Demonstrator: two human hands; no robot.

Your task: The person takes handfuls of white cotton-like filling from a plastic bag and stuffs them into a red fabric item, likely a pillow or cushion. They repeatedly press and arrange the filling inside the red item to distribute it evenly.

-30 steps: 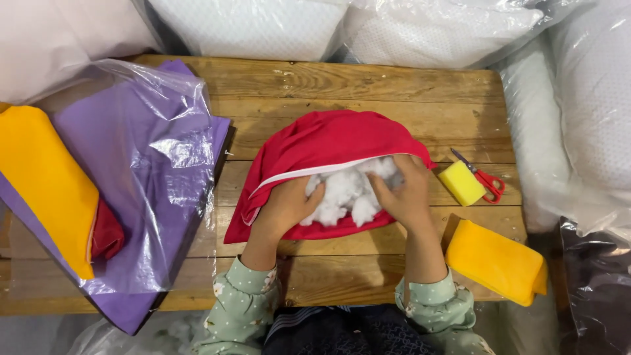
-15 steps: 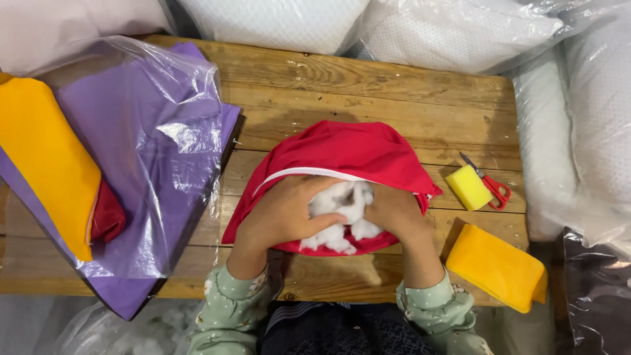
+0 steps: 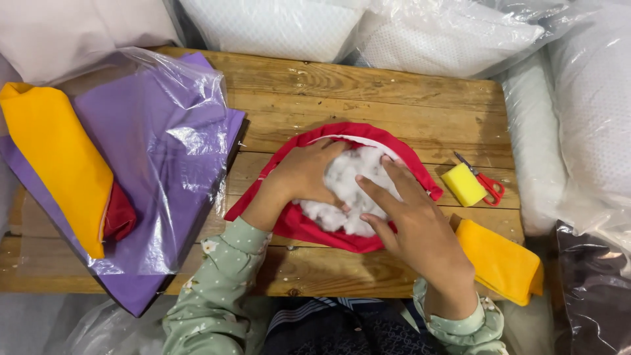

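Observation:
A red fabric cover (image 3: 309,230) lies open on the wooden table (image 3: 368,105), with white stuffing (image 3: 348,181) bulging from its mouth. My left hand (image 3: 302,177) reaches into the opening and presses on the stuffing's left side. Fingers spread, my right hand (image 3: 407,217) lies flat on the stuffing's right side, pushing down on it. Both sleeves are pale green with small dots.
A purple fabric in clear plastic (image 3: 164,164) lies at the left with a folded orange cloth (image 3: 56,154) over a red one (image 3: 118,217). A yellow block (image 3: 463,184) and red-handled scissors (image 3: 490,187) sit right of the cover. An orange folded cloth (image 3: 503,260) and bagged white pillows (image 3: 591,118) border the right.
The cover's opening has been spread wider. My right hand has come out of the cover and now lies flat on top of the stuffing; my left hand stays inside.

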